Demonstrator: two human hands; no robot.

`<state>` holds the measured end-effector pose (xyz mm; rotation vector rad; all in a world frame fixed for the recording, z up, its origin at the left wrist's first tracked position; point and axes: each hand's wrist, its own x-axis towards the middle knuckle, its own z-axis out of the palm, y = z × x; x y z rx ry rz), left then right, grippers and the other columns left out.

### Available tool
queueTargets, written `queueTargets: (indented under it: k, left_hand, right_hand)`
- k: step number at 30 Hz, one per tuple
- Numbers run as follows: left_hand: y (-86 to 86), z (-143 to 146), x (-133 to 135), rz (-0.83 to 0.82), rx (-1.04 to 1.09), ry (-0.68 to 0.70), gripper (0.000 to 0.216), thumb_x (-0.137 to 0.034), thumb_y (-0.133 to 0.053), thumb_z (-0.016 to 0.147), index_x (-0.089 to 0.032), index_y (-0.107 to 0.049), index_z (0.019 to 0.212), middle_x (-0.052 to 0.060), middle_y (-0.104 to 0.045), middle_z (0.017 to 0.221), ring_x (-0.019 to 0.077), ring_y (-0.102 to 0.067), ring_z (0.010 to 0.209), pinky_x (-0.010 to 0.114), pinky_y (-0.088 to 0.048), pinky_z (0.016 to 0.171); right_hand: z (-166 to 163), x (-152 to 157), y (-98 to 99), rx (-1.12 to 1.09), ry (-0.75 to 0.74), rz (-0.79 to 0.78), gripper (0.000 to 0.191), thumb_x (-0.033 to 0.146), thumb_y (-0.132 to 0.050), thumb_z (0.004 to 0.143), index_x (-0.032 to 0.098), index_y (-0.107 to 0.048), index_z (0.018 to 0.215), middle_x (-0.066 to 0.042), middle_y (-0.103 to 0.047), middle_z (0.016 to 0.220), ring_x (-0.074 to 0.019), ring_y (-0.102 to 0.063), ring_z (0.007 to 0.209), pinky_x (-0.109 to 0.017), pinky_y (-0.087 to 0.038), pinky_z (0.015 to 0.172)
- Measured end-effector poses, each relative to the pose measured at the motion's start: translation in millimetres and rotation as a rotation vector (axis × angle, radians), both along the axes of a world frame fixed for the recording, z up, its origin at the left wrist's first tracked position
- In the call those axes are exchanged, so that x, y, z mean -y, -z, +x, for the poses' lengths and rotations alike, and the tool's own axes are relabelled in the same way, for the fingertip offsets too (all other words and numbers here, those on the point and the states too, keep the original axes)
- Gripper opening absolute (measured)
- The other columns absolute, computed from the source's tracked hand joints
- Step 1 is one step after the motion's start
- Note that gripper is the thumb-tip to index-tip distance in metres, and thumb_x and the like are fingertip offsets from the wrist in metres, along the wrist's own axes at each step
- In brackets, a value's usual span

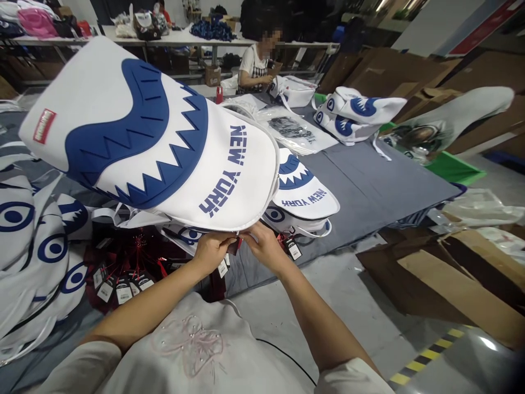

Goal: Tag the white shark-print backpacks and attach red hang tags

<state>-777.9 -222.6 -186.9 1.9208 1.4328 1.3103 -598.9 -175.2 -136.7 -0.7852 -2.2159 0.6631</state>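
A large white backpack (241, 175) with a blue jagged-tooth mouth, "NEW YORK" lettering and a small red label lies tilted in front of me. At its near zipped edge, my left hand (215, 250) is closed in a pinch. Close beside it, my right hand (262, 245) pinches at the same edge, its fingertips almost meeting the left ones. What lies between the fingertips is too small to make out; a bit of red shows there. Just below the left hand hangs a black-and-white hang tag (222, 267). Another backpack (307, 186) of this kind lies just behind my right hand.
White backpacks with blue eyes (53, 249) pile up at left, near dark red hang tags (123, 293). Two more backpacks (353, 112) and a plastic-wrapped packet (293, 128) lie farther back on the grey table (369, 175). Cardboard boxes (455, 273) stand right. A co-worker (254, 65) sits behind.
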Motion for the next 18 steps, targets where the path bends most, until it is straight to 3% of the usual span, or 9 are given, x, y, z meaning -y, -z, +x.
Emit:
queueTargets:
  k: [9,18]
  left_hand:
    - [-1.5,0,-3,-0.083,-0.119,-0.049,0.019,-0.021,-0.064,0.087,-0.026,-0.077,0.1,0.004,-0.078,0.099,0.0238,-0.073,0.094,0.037,-0.057,0.087]
    - [-13.5,3,-5,-0.161,-0.245,-0.094,0.013,-0.022,-0.068,0.084,-0.024,-0.078,0.092,0.005,-0.078,0.093,0.0257,-0.073,0.086,0.036,-0.057,0.077]
  right_hand:
    - [-1,2,0.5,0.182,0.031,0.092,0.022,0.019,-0.045,0.097,0.019,-0.067,0.092,-0.009,-0.063,0.091,-0.0226,-0.06,0.085,-0.034,-0.05,0.075]
    - [-3,0,2.8,0.385,0.039,0.245,0.022,0.011,-0.045,0.094,0.019,-0.065,0.089,-0.01,-0.063,0.088,-0.0237,-0.056,0.082,-0.035,-0.046,0.073]
